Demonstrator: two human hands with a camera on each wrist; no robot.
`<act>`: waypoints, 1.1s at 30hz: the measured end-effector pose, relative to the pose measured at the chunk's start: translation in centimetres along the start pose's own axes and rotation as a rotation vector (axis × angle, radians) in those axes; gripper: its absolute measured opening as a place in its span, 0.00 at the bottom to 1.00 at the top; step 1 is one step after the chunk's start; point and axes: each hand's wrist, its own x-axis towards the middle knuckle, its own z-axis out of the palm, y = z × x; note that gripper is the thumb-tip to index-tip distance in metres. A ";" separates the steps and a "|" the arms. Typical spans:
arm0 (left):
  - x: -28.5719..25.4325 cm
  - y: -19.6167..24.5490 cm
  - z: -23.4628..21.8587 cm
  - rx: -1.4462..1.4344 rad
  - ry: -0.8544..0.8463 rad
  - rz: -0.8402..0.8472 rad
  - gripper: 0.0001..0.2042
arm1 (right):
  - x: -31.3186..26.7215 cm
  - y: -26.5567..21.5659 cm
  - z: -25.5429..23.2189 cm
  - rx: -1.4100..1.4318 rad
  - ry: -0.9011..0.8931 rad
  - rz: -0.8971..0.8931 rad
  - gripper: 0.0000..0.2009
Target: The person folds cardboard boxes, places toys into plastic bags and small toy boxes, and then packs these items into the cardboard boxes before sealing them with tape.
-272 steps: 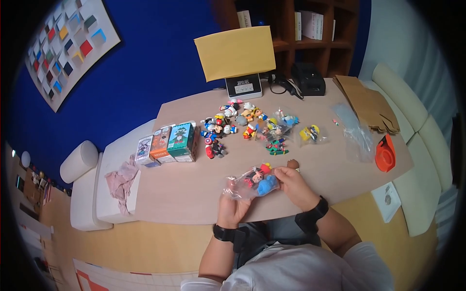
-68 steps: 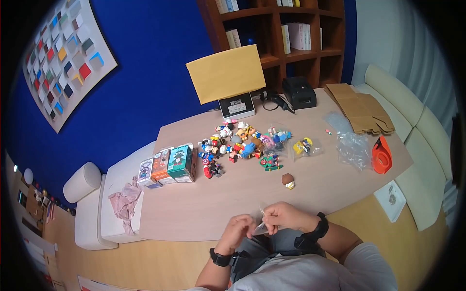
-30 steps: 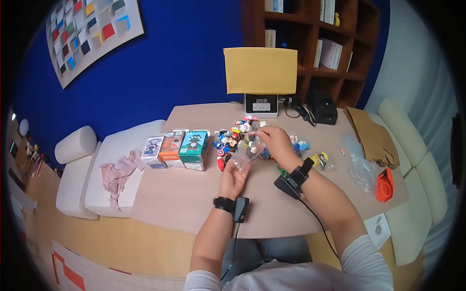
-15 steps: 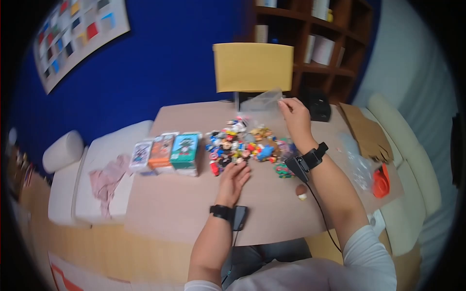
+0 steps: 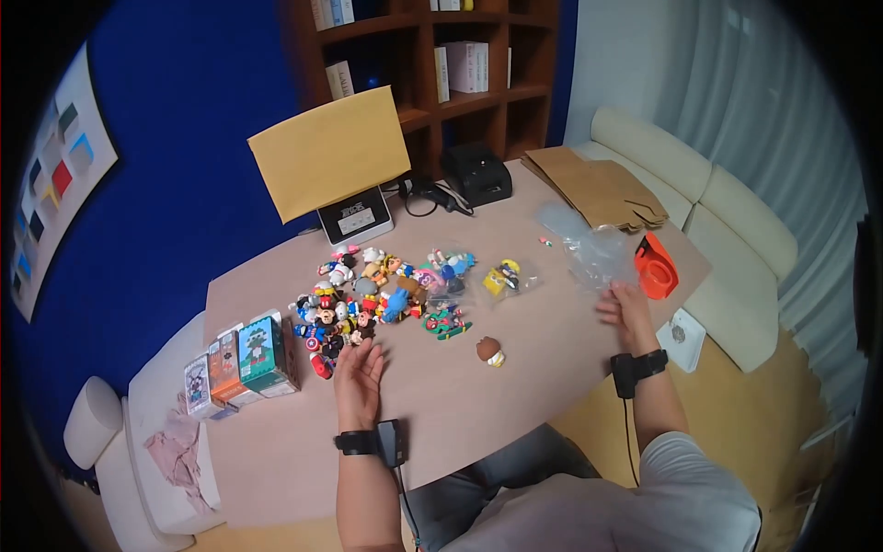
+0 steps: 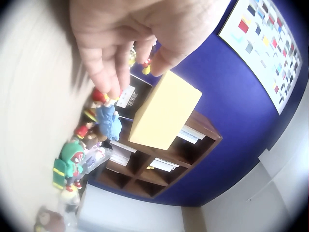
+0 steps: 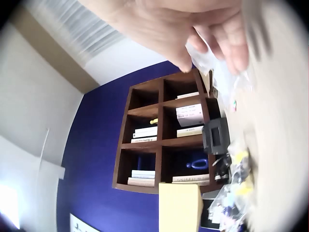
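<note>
Many small toy figures lie in a pile, a blue figure (image 5: 396, 304) among them. My left hand (image 5: 357, 382) is at the pile's near edge, fingers loosely bent and nothing held; the left wrist view shows the hand (image 6: 140, 38) above the red and blue figures (image 6: 109, 123). Farther right, my right hand (image 5: 629, 313) is beside crumpled clear plastic bags (image 5: 598, 256). From the right wrist, the hand (image 7: 188, 29) has loose fingers over the clear plastic (image 7: 217, 72); whether they touch it cannot be told. A brown-haired figure (image 5: 489, 350) lies alone.
Three boxes (image 5: 260, 348) stand at the left. A bagged yellow figure (image 5: 503, 278) lies right of the pile. An orange object (image 5: 655, 267), brown cardboard (image 5: 598, 184), a black device (image 5: 476, 175) and a yellow panel on a stand (image 5: 329, 152) are around the far and right sides.
My right hand has moved from above the pile to the loose bags at the right, and the clear bag is out of its pinch. The left hand stays near the pile. The head view has turned.
</note>
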 end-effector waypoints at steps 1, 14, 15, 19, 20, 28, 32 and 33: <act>-0.2 0.1 0.2 -0.011 0.016 0.001 0.14 | 0.6 0.2 -1.4 -0.192 0.029 -0.029 0.15; -0.7 -0.1 0.4 0.136 -0.035 0.054 0.11 | 6.5 0.0 1.0 -1.374 -0.237 -0.406 0.35; -0.8 0.1 0.8 0.168 -0.021 0.058 0.11 | 6.8 0.2 1.1 -1.388 -0.292 -0.367 0.36; -0.8 -0.2 4.0 0.576 0.008 0.224 0.12 | 7.7 0.4 1.3 -1.426 -0.434 -0.267 0.36; -0.7 -0.6 5.0 0.695 -0.019 0.288 0.13 | 7.7 0.4 1.1 -1.435 -0.451 -0.254 0.36; 5.3 -5.3 12.3 2.081 -0.338 0.925 0.10 | 5.5 -3.8 -0.7 -1.195 -0.280 -0.762 0.28; 8.4 -7.5 12.0 2.170 -0.273 0.920 0.11 | -0.6 -6.7 -2.4 -0.853 -0.229 -0.954 0.23; 9.3 -7.7 11.6 2.136 -0.303 0.862 0.11 | -1.8 -6.3 -2.8 -0.834 -0.272 -0.960 0.22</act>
